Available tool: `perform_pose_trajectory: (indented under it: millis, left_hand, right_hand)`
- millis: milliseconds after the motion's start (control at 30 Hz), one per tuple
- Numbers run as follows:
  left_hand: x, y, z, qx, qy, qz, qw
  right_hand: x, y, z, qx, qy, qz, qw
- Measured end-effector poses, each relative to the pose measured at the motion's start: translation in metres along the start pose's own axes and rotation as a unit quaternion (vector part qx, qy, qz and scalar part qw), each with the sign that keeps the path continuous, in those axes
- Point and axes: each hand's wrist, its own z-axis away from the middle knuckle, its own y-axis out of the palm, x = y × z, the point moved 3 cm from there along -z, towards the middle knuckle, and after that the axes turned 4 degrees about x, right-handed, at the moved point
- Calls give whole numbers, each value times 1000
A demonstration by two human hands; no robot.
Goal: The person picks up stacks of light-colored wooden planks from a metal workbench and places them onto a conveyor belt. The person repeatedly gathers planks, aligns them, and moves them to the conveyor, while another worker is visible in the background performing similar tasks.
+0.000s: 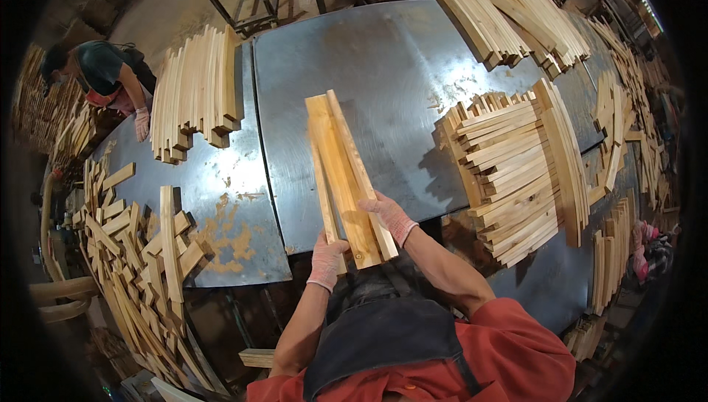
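Three lengths of wood are held out in front of my body over the near edge of the metal table. In the middle is a wide wooden board with a dark knot near its close end. My left hand, in a pale knitted glove, is closed round a narrow wooden strip along the board's left side. My gloved right hand grips another narrow strip on the right side. The strips lie at a slight angle to the board, and the fingers' undersides are hidden.
A neat stack of wooden strips stands to the right, with more stacks at the far right. Another bundle is at the far left, beside a co-worker bending over. Loose offcuts are heaped on the left.
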Motion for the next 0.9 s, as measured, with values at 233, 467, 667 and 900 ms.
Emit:
perform_pose_trajectory:
  millis: [233, 467, 667, 900]
  left_hand:
    - [23, 12, 2, -107, 56, -221, 968]
    - [32, 7, 4, 25, 42, 23, 999]
    - [22, 20, 19, 74, 30, 93, 992]
    - [21, 29, 16, 54, 91, 8, 994]
  right_hand:
    - [22, 13, 56, -60, 60, -51, 995]
    - [17, 7, 67, -53, 76, -9, 996]
    - [14, 6, 63, -5, 123, -29, 992]
    - [8, -20, 61, -14, 149, -12, 989]
